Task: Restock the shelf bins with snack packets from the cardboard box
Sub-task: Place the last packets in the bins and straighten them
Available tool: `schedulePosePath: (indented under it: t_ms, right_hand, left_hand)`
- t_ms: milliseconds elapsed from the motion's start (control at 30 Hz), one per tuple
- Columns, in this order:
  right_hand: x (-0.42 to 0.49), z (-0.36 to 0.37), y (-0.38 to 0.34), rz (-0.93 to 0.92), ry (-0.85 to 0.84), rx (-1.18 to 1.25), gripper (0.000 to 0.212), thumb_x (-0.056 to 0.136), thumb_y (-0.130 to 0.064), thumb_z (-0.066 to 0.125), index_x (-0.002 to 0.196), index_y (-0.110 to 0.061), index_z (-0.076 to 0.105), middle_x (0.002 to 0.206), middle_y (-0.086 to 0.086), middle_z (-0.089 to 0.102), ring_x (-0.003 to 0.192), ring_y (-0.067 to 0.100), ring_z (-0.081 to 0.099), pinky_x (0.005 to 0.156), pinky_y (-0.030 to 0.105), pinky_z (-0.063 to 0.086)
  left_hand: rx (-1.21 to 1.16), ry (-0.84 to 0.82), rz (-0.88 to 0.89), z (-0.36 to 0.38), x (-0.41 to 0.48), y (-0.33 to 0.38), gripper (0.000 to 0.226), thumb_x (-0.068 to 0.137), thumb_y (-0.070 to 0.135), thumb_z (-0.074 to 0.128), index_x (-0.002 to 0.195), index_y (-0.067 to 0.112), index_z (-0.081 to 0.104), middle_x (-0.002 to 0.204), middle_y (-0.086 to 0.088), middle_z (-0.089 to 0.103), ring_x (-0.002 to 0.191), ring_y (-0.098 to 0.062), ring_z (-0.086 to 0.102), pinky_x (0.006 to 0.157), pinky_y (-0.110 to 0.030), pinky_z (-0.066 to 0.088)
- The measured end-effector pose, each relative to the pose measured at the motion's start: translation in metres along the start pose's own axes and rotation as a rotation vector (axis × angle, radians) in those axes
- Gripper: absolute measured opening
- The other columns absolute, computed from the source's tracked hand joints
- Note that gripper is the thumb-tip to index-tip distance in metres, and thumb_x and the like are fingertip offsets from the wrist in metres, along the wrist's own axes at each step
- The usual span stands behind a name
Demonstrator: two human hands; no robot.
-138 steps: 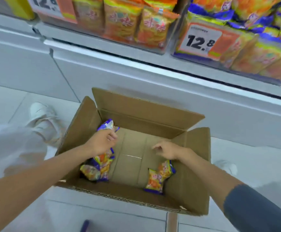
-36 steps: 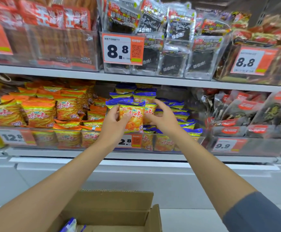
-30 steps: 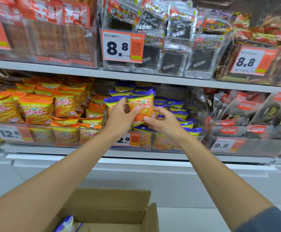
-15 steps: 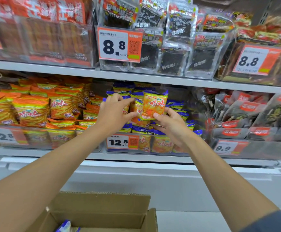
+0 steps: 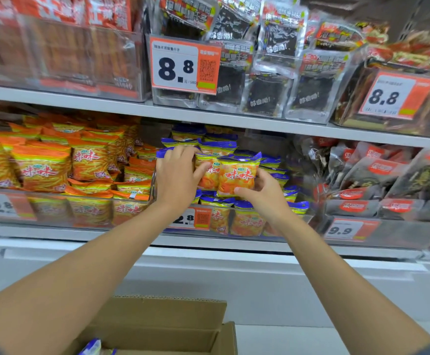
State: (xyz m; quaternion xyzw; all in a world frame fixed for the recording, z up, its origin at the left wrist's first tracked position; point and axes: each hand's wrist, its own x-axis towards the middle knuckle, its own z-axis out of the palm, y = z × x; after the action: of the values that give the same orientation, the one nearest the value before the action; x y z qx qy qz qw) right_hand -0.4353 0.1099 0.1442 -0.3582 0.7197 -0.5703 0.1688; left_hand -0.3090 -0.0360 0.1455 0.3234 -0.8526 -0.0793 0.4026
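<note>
Both hands reach into the clear shelf bin [image 5: 237, 221] of blue-and-orange snack packets on the middle shelf. My right hand [image 5: 263, 192] holds one upright packet [image 5: 237, 175] by its lower right corner, above the packets lying in the bin. My left hand [image 5: 176, 175] grips a second packet [image 5: 207, 172] beside it, thumb on its front and fingers over its top; the hand hides most of it. The cardboard box [image 5: 172, 321] stands open on the floor below, with one packet [image 5: 92, 348] showing at its near left edge.
An orange packet bin [image 5: 55, 165] sits to the left and a dark packet bin [image 5: 378, 180] to the right. The upper shelf [image 5: 208, 116] overhangs the bins, carrying black packets and 8.8 price tags. A white base panel lies behind the box.
Both hands carried packets from the box up to the blue-and-orange bin. In the last second the right hand's packet came down and now stands upright beside the left hand's packet.
</note>
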Motion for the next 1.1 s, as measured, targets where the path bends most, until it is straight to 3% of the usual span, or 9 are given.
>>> schedulePosePath:
  t_ms: [100,233,367,500,733,867,967,1100]
  right_hand:
    - [0.000,-0.004,-0.001,0.010,0.013,0.010,0.036,0.081,-0.011,0.076,0.112,-0.019,0.060,0.104,-0.004,0.070,0.095,0.012,0.067,0.085,0.031,0.055]
    - [0.002,-0.015,-0.003,0.016,0.050,0.014,0.026,0.081,-0.017,0.077,0.101,-0.024,0.063,0.098,-0.003,0.072,0.090,0.014,0.069,0.084,0.036,0.055]
    - [0.005,-0.023,-0.005,-0.016,0.093,-0.032,0.023,0.081,-0.018,0.077,0.098,-0.024,0.064,0.090,-0.005,0.071,0.077,0.009,0.066,0.073,0.030,0.052]
    - [0.015,-0.035,-0.001,-0.048,0.154,-0.129,0.024,0.081,-0.018,0.077,0.099,-0.022,0.061,0.091,-0.007,0.068,0.080,0.007,0.064,0.063,0.019,0.047]
    - [0.079,-0.042,0.024,-0.035,0.243,-0.116,0.030,0.078,-0.011,0.078,0.103,-0.013,0.062,0.087,-0.004,0.070,0.084,0.018,0.067,0.078,0.039,0.053]
    - [0.130,-0.035,0.038,-0.062,0.262,-0.171,0.034,0.077,-0.014,0.079,0.094,-0.025,0.052,0.103,0.004,0.070,0.102,0.027,0.066,0.092,0.042,0.052]
    - [0.162,-0.036,0.043,-0.087,0.281,-0.300,0.052,0.082,-0.022,0.077,0.127,-0.012,0.052,0.123,0.012,0.065,0.113,0.029,0.061,0.091,0.033,0.047]
    - [0.185,-0.032,0.048,-0.142,0.083,-0.312,0.094,0.085,-0.024,0.075,0.154,-0.022,0.012,0.132,0.002,0.056,0.120,0.019,0.053,0.097,0.027,0.042]
  left_hand:
    - [-0.005,0.019,0.067,-0.003,0.001,-0.004,0.044,0.093,0.045,0.056,0.130,0.022,0.053,0.120,-0.002,0.056,0.111,-0.024,0.049,0.090,-0.038,0.036]
    - [0.094,0.030,0.322,-0.005,0.004,0.000,0.035,0.095,0.026,0.052,0.130,0.024,0.058,0.135,-0.006,0.053,0.124,-0.027,0.047,0.095,-0.045,0.036]
    - [0.220,-0.184,0.412,0.004,0.005,0.005,0.059,0.095,0.057,0.027,0.140,0.025,0.049,0.151,-0.005,0.042,0.141,-0.024,0.034,0.112,-0.046,0.027]
    - [0.301,-0.196,0.422,0.013,0.009,0.000,0.062,0.091,0.063,0.030,0.137,0.027,0.051,0.144,-0.005,0.050,0.139,-0.026,0.039,0.109,-0.049,0.032]
    - [0.263,-0.097,0.434,0.019,0.011,-0.007,0.058,0.091,0.063,0.034,0.130,0.025,0.054,0.137,-0.004,0.054,0.134,-0.025,0.043,0.106,-0.042,0.027]
    - [0.216,-0.077,0.429,0.020,0.012,-0.008,0.057,0.091,0.061,0.037,0.128,0.021,0.053,0.134,-0.006,0.053,0.131,-0.026,0.044,0.105,-0.042,0.030]
    - [0.226,-0.080,0.424,0.020,0.011,-0.007,0.057,0.090,0.060,0.039,0.128,0.020,0.054,0.131,-0.004,0.054,0.129,-0.026,0.045,0.103,-0.040,0.029]
    - [0.229,-0.077,0.418,0.019,0.010,-0.007,0.056,0.091,0.060,0.038,0.127,0.021,0.055,0.129,-0.002,0.055,0.128,-0.024,0.045,0.103,-0.038,0.026]
